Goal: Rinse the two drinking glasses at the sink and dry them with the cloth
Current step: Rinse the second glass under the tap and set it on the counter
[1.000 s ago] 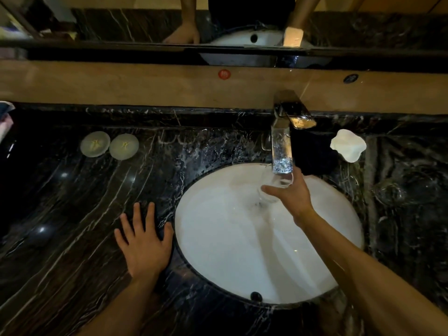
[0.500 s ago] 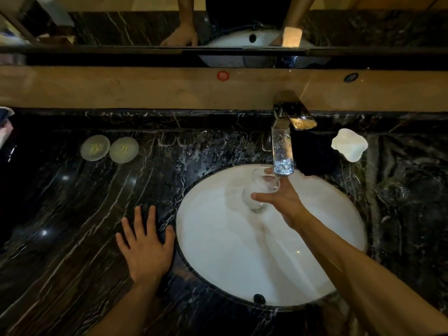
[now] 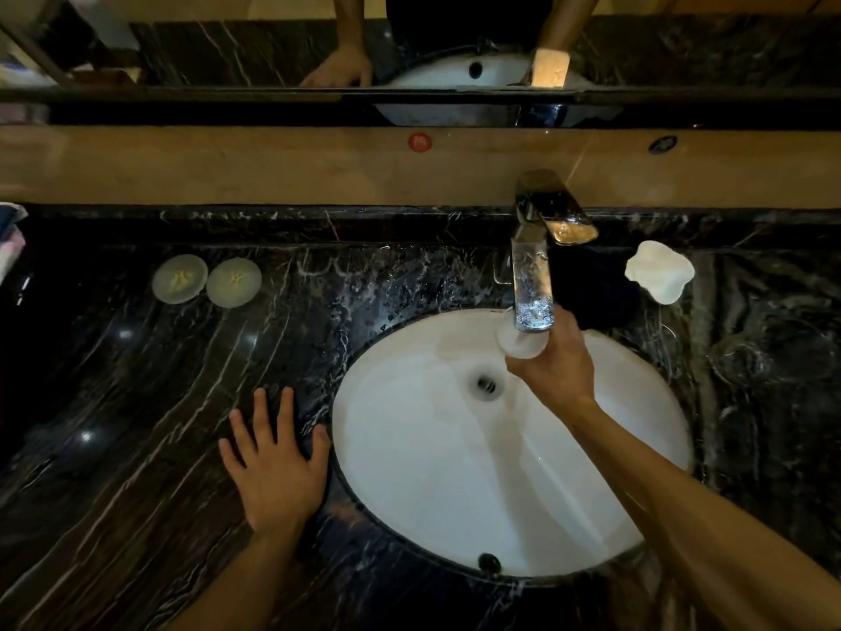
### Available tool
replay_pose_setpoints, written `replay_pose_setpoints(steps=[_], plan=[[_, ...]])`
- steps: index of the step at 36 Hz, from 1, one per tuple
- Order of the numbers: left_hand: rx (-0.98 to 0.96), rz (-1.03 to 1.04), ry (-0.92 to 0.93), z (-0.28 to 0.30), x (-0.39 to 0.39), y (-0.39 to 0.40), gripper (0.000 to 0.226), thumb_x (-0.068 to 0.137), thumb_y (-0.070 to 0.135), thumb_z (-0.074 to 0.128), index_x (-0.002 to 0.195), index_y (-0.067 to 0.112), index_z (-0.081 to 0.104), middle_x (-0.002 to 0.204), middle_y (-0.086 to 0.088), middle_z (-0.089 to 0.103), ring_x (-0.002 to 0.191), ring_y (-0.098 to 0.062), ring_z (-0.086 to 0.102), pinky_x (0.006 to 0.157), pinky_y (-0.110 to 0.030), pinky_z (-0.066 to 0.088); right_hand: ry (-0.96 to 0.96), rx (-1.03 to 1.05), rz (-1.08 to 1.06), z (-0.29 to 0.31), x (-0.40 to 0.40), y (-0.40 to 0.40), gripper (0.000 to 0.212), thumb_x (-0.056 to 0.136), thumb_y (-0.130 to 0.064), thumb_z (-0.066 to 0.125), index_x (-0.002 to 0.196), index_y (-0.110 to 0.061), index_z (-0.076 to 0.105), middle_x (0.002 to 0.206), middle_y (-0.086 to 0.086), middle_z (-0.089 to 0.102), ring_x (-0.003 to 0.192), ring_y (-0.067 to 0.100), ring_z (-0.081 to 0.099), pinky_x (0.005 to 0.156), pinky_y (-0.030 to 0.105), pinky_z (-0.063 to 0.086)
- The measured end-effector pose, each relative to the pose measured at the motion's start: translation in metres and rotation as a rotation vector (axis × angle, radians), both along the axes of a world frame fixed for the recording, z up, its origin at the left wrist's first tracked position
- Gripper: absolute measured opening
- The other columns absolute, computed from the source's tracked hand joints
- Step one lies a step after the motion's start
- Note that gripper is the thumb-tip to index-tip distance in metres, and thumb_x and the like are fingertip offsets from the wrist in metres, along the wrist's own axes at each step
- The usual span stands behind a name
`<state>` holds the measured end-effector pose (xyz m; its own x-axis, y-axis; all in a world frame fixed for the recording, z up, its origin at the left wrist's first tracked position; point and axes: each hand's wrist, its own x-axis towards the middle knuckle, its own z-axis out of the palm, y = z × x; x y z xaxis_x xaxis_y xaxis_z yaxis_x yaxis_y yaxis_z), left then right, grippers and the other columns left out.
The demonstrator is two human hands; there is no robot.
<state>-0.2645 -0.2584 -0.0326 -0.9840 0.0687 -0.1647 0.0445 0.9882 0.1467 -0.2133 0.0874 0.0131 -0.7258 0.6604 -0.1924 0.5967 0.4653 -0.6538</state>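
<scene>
Head view: clear round glass (image 3: 522, 341), white oval sink (image 3: 409, 471).

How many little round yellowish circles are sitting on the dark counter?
2. One round disc lies at the back left of the counter, and the second disc lies right beside it, nearer the sink. None seem hidden.
</scene>
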Motion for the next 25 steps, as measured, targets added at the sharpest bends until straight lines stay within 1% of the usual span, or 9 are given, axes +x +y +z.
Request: replay_pose_setpoints(steps=[5,9,12,13,15,17,19,22,25], plan=[[0.002,0.0,0.001,0.001,0.0,0.0,0.074,0.09,0.064,0.019,0.156,0.03,0.021,0.164,-0.005,0.015,0.151,-0.034,0.005,0.119,-0.059,0.006,-0.158,0.059,0.034,0.005,-0.001,0.005,0.092,0.06,-0.028,0.087,0.139,-0.021,0.041,0.136,0.007,0.046,0.124,0.032,0.042,0.092,0.051,0.048],[0.008,-0.002,0.007,0.001,0.0,0.0,0.074,0.09,0.063,0.021,0.156,0.03,0.022,0.164,-0.006,0.016,0.151,-0.035,0.006,0.119,-0.059,0.006,-0.23,-0.142,-0.017,0.01,-0.001,0.006,0.09,0.058,-0.032,0.084,0.137,-0.025,0.041,0.132,0.007,0.046,0.126,0.034,0.039,0.095,0.053,0.046],[0.008,-0.003,0.002,0.001,0.0,0.0,0.074,0.09,0.064,0.02,0.156,0.03,0.022,0.165,-0.005,0.015,0.151,-0.034,0.005,0.119,-0.059,0.006,-0.209,-0.338,-0.089,0.008,0.0,0.006,0.093,0.041,-0.041,0.078,0.128,-0.031,0.046,0.124,0.005,0.055,0.116,0.033,0.05,0.091,0.051,0.051],[0.008,-0.003,0.001,0.001,0.0,0.0,0.074,0.09,0.064,0.02,0.156,0.03,0.022,0.165,-0.005,0.015,0.151,-0.034,0.005,0.119,-0.059,0.006,-0.188,-0.411,-0.104,0.007,0.001,0.006,0.091,0.039,-0.039,0.077,0.124,-0.032,0.048,0.121,0.005,0.057,0.111,0.031,0.054,0.089,0.048,0.053],[0.006,-0.002,0.002,0.001,0.0,0.0,0.074,0.09,0.064,0.021,0.156,0.03,0.021,0.165,-0.005,0.015,0.151,-0.034,0.005,0.119,-0.059,0.006,-0.132,-0.58,-0.138,0.008,0.002,0.005,0.08,0.049,-0.024,0.082,0.122,-0.03,0.051,0.115,0.003,0.062,0.103,0.024,0.059,0.085,0.041,0.053],[0.003,-0.002,0.001,0.001,0.0,-0.001,0.074,0.09,0.064,0.02,0.156,0.031,0.021,0.165,-0.005,0.015,0.151,-0.034,0.005,0.119,-0.059,0.005,-0.103,-0.748,-0.165,0.008,0.003,0.004,0.071,0.062,-0.009,0.082,0.123,-0.03,0.053,0.113,0.0,0.064,0.101,0.021,0.06,0.087,0.04,0.053],[-0.001,-0.002,0.001,0.001,0.0,-0.001,0.074,0.09,0.064,0.02,0.156,0.03,0.021,0.165,-0.005,0.015,0.151,-0.034,0.005,0.119,-0.058,0.005,-0.087,-0.872,-0.153,0.009,0.004,0.002,0.07,0.065,-0.007,0.082,0.123,-0.033,0.054,0.112,-0.004,0.065,0.103,0.02,0.059,0.083,0.041,0.052],[-0.001,-0.005,0.007,0.001,0.0,0.0,0.074,0.09,0.064,0.02,0.156,0.029,0.023,0.164,-0.006,0.016,0.151,-0.035,0.006,0.119,-0.059,0.007,-0.026,-0.936,-0.132,0.008,0.004,-0.003,0.066,0.068,-0.002,0.082,0.119,-0.034,0.056,0.112,-0.007,0.067,0.102,0.016,0.062,0.071,0.031,0.049],[0.002,-0.008,0.009,0.001,0.001,0.0,0.074,0.09,0.064,0.02,0.156,0.028,0.023,0.164,-0.006,0.017,0.151,-0.035,0.007,0.118,-0.059,0.007,0.047,-0.88,-0.116,0.003,0.002,-0.01,0.073,0.065,0.005,0.084,0.123,-0.03,0.055,0.114,-0.003,0.067,0.102,0.016,0.064,0.071,0.026,0.051]])
